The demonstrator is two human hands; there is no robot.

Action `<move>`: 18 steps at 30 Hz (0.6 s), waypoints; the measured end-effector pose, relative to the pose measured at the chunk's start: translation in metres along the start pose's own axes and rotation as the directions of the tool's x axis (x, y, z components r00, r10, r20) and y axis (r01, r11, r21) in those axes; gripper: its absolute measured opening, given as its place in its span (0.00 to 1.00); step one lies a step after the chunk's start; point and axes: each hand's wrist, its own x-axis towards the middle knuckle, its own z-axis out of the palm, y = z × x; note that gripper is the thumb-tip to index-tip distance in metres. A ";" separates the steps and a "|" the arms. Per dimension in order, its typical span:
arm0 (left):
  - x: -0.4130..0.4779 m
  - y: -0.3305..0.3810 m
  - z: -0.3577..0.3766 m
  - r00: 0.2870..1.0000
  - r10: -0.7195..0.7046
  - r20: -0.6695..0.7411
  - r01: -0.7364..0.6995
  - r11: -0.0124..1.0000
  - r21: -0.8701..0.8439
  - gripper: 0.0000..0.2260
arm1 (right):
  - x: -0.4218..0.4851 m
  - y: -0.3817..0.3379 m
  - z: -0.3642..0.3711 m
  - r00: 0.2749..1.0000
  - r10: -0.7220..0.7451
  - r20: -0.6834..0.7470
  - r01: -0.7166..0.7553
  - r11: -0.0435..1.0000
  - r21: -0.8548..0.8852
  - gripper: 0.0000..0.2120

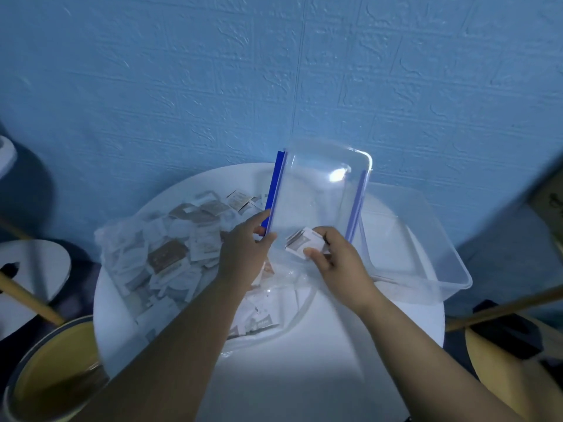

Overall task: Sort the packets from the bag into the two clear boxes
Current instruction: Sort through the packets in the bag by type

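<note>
My left hand (243, 248) grips the near edge of a clear box with blue side clips (320, 190), holding it tilted up over the round white table (304, 360). My right hand (335, 257) pinches a small stack of white and brown packets (304, 245) just in front of that box. A clear plastic bag (146, 257) full of several packets lies on the table's left side. More packets (259, 324) lie under clear plastic near my left forearm. A second, larger clear box (420, 248) stands on the table at the right.
A blue textured wall (274, 71) rises right behind the table. A yellow round stool (45, 376) stands at the lower left and another yellow seat (524, 376) at the lower right. Wooden legs (502, 306) cross on both sides.
</note>
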 end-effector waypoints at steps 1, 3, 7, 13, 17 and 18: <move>-0.002 -0.001 -0.001 1.000 -0.018 0.004 0.018 0.999 -0.030 0.18 | 0.006 -0.003 -0.001 0.999 -0.026 -0.020 0.025 0.998 -0.049 0.09; -0.006 -0.003 -0.001 0.998 -0.055 0.011 0.056 0.995 -0.078 0.19 | 0.018 -0.004 0.000 0.996 -0.087 -0.029 0.079 0.975 -0.208 0.10; -0.008 -0.005 0.002 0.992 -0.128 0.013 0.128 0.978 -0.163 0.18 | 0.036 -0.003 0.004 0.992 -0.081 0.101 0.116 0.901 -0.417 0.11; -0.012 -0.006 0.006 0.990 -0.140 0.005 0.138 0.968 -0.207 0.16 | 0.048 -0.007 0.005 0.970 0.046 0.238 0.060 0.906 -0.420 0.10; -0.023 -0.008 0.006 0.990 -0.139 -0.001 0.132 0.949 -0.287 0.16 | 0.047 -0.006 0.005 0.940 0.101 0.327 0.026 0.931 -0.363 0.09; -0.025 -0.009 0.006 0.990 -0.143 0.002 0.137 0.945 -0.298 0.17 | 0.046 -0.006 0.004 0.933 0.118 0.339 0.006 0.939 -0.343 0.09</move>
